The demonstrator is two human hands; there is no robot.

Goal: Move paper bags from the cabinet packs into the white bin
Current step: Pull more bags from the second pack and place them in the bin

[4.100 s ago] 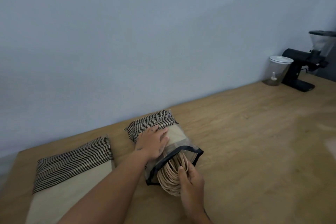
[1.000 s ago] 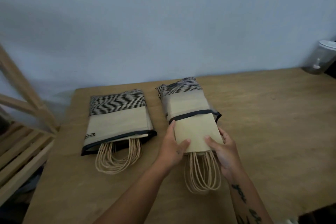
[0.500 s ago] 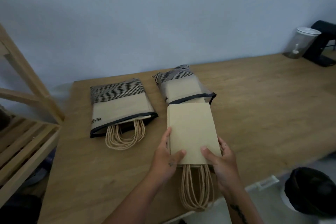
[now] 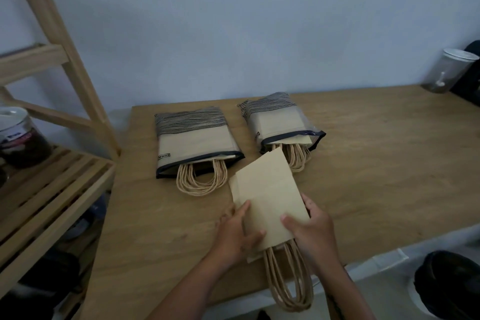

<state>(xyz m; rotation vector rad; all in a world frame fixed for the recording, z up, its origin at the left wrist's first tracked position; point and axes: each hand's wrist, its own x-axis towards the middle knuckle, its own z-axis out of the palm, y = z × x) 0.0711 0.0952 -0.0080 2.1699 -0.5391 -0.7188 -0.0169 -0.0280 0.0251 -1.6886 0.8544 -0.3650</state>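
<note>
Head view of the plywood counter, one moment mid-transfer. I hold a small stack of flat kraft paper bags in both hands at the near edge of the counter. A second ago its far half still sat inside the right pack; half a second ago it had just left the mouth; now it lies fully clear and tilted, its far corner just touching the twine handles of the bags left in that pack. The left hand pinches the stack's left edge, thumb on top and fingers under. The right hand pinches the near right corner the same way, thumb flat on the paper. The stack's own handles hang past the counter edge toward me.

The left pack lies well apart from the stack, unopened by me at this point, its bag handles spilling out of the mouth. A lidded clear canister stands at the far right; a wooden rack with a jar stands at left.

I judge extraction of this batch complete and the carry pending. A pale surface shows below the counter's near edge at right; I cannot tell whether it is the white bin. Both packs hold more bags, so the task is at an early stage.
</note>
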